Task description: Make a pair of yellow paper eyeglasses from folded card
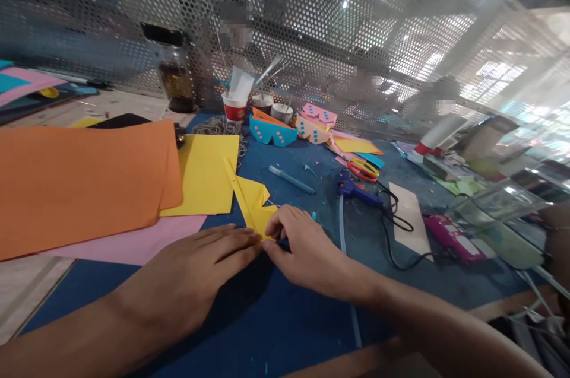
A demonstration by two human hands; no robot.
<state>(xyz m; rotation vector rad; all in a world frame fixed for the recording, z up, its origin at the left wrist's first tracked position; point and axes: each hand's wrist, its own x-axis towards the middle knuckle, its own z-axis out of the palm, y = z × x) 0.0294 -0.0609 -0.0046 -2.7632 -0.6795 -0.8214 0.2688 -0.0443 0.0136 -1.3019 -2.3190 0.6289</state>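
Note:
A folded piece of yellow paper (252, 199) lies on the blue mat (249, 318) in front of me. My left hand (196, 274) rests flat on the mat, fingers stretched out, fingertips pressing the near tip of the yellow paper. My right hand (303, 250) is curled, pinching the same near tip between thumb and fingers. Both hands meet at that corner. What lies under the right palm is hidden.
Orange sheets (80, 179), a yellow sheet (205, 173) and a pink sheet (133, 241) lie at left. A teal pen (291, 180), scissors (363, 169), a blue glue gun (358, 191) with black cord, a pink tool (449, 237), paper cups (234, 108) and finished paper pieces (272, 130) lie beyond. A perforated metal screen (312, 16) closes the back; blurred people sit behind it.

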